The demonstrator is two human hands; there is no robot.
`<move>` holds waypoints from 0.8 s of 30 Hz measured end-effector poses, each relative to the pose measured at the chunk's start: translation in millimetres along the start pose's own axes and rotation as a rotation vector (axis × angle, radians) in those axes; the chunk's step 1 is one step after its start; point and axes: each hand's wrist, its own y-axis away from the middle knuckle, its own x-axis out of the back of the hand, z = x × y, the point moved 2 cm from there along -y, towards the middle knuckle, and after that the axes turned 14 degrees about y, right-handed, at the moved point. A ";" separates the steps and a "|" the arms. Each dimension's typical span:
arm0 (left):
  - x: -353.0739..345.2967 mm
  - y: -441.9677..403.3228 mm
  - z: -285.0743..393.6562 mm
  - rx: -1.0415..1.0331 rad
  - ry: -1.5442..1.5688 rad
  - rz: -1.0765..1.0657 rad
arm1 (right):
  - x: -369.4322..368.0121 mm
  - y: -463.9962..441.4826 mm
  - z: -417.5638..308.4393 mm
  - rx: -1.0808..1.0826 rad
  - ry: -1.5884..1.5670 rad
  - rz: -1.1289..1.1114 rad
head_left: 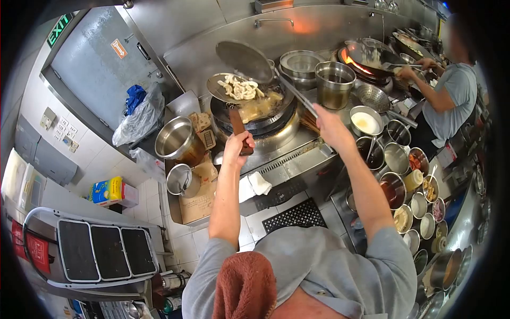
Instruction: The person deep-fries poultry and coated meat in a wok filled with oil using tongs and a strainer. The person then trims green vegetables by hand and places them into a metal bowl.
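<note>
My left hand (pixel 239 149) is closed around the brown wooden handle of a round, flat skimmer (pixel 215 87). Pale strips of food (pixel 241 88) lie heaped on it over the wok (pixel 220 112). In my right hand (pixel 333 127) is the long metal handle of a large round strainer (pixel 244 61), whose dark disc is tilted up behind the skimmer. Frothing, yellowish liquid (pixel 255 110) fills the wok below both tools. Whether the two tools touch each other I cannot tell.
A deep metal pot (pixel 178 139) and a smaller one (pixel 181 181) stand left of the wok. Another pot (pixel 334 82) is at its right. Several seasoning containers (pixel 419 204) line the right counter. A co-worker (pixel 451 95) handles a wok (pixel 372 58) over flames.
</note>
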 end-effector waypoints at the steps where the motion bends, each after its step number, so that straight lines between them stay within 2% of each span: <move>1: 2.6 2.1 -4.1 0.020 0.015 -0.039 | -9.5 3.2 4.9 0.015 0.016 -0.011; 2: 4.7 3.1 -10.6 0.021 0.014 -0.043 | -28.3 -1.0 8.9 0.035 0.070 -0.026; 4: -8.3 24.0 -23.0 -0.027 0.046 0.054 | -62.2 -15.9 16.6 0.118 0.056 0.089; 7: -1.2 30.8 -28.4 -0.046 -0.025 0.063 | -57.0 -29.0 6.9 0.012 -0.020 0.005; 12: -7.5 34.6 -28.7 -0.051 -0.089 0.056 | -62.0 -10.4 21.1 -0.008 -0.019 0.069; 14: -5.1 22.3 -27.3 -0.067 -0.139 0.075 | -42.7 1.3 24.8 -0.055 -0.082 -0.100; 18: 4.6 -0.6 -18.6 -0.070 -0.306 0.063 | 1.5 25.6 24.9 -0.042 -0.002 -0.051; 19: 3.7 -4.6 -15.6 -0.099 -0.382 0.055 | -0.4 29.0 29.7 0.057 0.040 0.109; 20: 4.3 -6.9 -15.2 -0.101 -0.383 0.052 | -2.3 30.4 30.9 0.057 0.040 0.113; 22: -5.0 -1.5 -12.9 -0.141 -0.414 0.153 | -0.6 30.4 24.7 -0.007 0.022 -0.036; 24: -6.2 -4.1 -10.7 -0.155 -0.403 0.132 | -26.1 14.8 30.1 0.009 0.039 -0.017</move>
